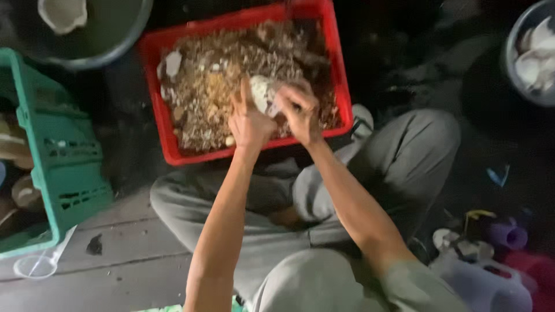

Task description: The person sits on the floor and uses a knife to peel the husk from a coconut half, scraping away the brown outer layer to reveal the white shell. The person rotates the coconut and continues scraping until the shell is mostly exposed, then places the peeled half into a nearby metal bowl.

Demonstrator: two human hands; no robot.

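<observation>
A red plastic crate [341, 86] full of brown scraps and peelings sits on the floor in front of my crossed legs. Over its near side, my left hand [248, 121] grips a pale whitish lump [263, 92]. My right hand [299, 112] is closed right beside that lump, touching it; what it holds is blurred and I cannot make out any tool. Both forearms reach forward from the bottom of the view.
A green plastic crate [63, 156] stands at the left. A metal basin [110, 40] with a pale piece is at top left, another basin [514, 52] of white pieces at top right. Colourful plastic items [491, 260] lie at lower right. A clear lid [34, 267] rests on the floorboards.
</observation>
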